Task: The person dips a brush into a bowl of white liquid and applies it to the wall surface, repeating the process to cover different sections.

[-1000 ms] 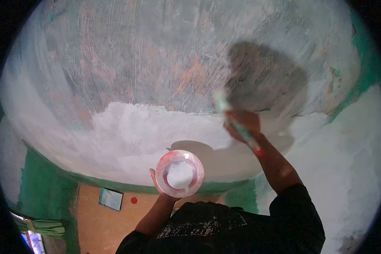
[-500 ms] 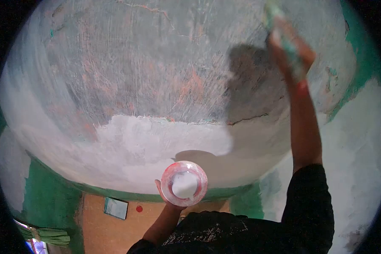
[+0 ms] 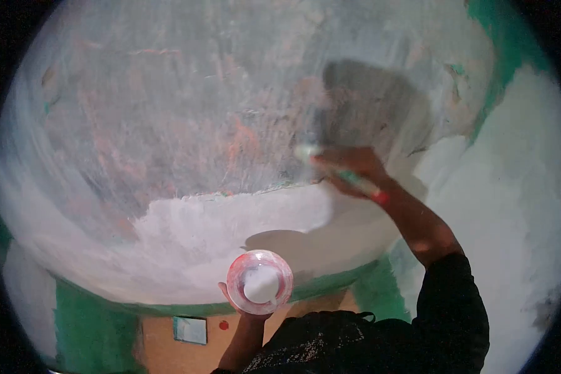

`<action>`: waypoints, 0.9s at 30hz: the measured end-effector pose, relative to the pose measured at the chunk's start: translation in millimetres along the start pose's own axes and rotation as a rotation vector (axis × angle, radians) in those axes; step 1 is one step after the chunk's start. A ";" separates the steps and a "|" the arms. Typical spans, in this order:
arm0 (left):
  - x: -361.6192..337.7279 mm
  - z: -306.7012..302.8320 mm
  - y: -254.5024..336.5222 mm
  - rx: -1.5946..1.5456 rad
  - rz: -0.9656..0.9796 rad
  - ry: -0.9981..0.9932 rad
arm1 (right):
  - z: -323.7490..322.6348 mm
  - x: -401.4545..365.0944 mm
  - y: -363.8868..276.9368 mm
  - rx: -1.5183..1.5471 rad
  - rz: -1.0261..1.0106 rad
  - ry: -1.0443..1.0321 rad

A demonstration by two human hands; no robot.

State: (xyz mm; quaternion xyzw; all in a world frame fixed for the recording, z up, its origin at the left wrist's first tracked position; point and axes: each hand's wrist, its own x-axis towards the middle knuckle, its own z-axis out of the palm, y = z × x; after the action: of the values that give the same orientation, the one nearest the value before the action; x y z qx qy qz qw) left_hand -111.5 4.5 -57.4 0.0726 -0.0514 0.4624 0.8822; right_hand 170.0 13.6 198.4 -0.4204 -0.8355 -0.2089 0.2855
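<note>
My left hand holds up a bowl with a pink-and-white smeared rim, its thumb showing at the side and the other fingers hidden underneath. White paint lies in the bowl. Closed around a paintbrush, my right hand is up at the wall, above and to the right of the bowl. The brush has a greenish handle with a red end, and its pale bristle end points left, blurred by motion. Behind it, the wall is grey and scratched above a fresh white band.
A ragged crack runs along the white band's upper edge. Green paint shows low on the wall. Below are an orange-brown surface, a small pale rectangular object and a red round spot.
My right hand has swept the brush down and left from high on the wall. The bowl appears slightly lower and further left in view, and the camera view has shifted a little.
</note>
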 end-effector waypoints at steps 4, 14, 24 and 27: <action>2.4 1.5 -3.5 0.060 -0.022 0.071 | -39.2 13.4 -14.3 -0.139 0.164 0.461; 13.6 9.9 -9.3 0.184 -0.189 0.111 | 11.6 -74.9 -26.9 -0.096 0.358 0.065; 26.8 14.7 -22.5 0.263 -0.257 0.172 | -134.0 -69.5 57.0 -0.453 0.611 0.686; 27.9 31.9 -28.0 0.236 -0.247 0.178 | -130.2 -82.2 93.1 -0.642 0.439 0.543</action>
State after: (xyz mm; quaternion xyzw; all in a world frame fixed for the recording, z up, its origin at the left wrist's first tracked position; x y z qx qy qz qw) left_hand -73.4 5.7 -23.9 0.1401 0.0905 0.3581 0.9187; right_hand 325.5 -59.0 252.4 -0.5842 -0.5152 -0.4936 0.3869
